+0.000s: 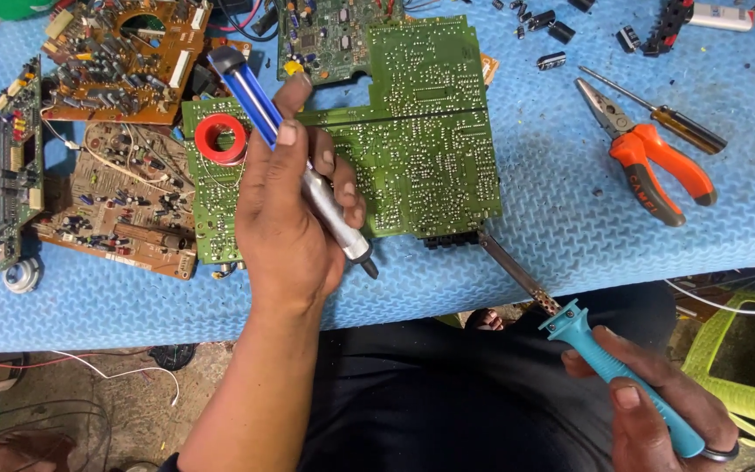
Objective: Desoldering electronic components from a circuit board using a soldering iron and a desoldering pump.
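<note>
In the head view, the left hand [294, 218] is wrapped around a blue and silver desoldering pump [294, 162], thumb lying along its barrel; the pump slants over a large green circuit board [421, 140] with its dark tip just past the board's lower edge. The hand hides part of that board and the pump's middle. The right hand [666, 411], cut off at the frame's bottom corner, grips the teal handle of a soldering iron [570, 328], whose metal shaft reaches up to the board's lower right corner; the very tip is hard to make out there. A red solder spool [220, 137] sits on the board's left part. Orange-handled pliers [648, 162] and a screwdriver [657, 112] lie well apart on the blue worktop [570, 236]. Brown boards [124, 57] run out of frame at upper left.
</note>
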